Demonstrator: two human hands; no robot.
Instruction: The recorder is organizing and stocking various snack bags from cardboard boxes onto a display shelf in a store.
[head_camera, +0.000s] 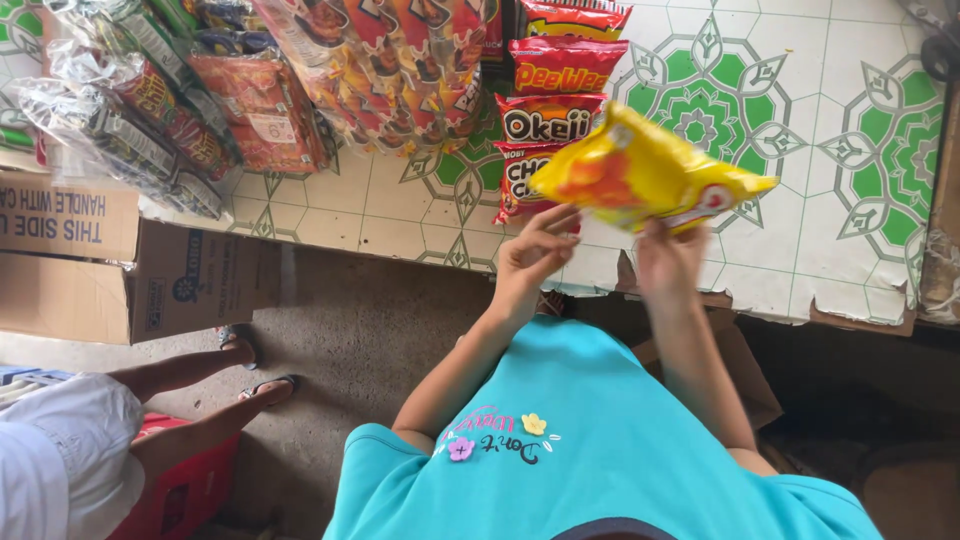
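A glossy yellow snack bag with an orange patch (645, 170) shows against a white tiled surface patterned with green star medallions (800, 150). Behind it lies a row of red and orange snack packets (555, 100). A turquoise cotton shirt (600, 450) carries small yellow and purple flowers.

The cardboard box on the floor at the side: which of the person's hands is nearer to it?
The left hand. It touches the yellow snack bag on the side toward the cardboard box. The right hand grips the bag farther from the box.
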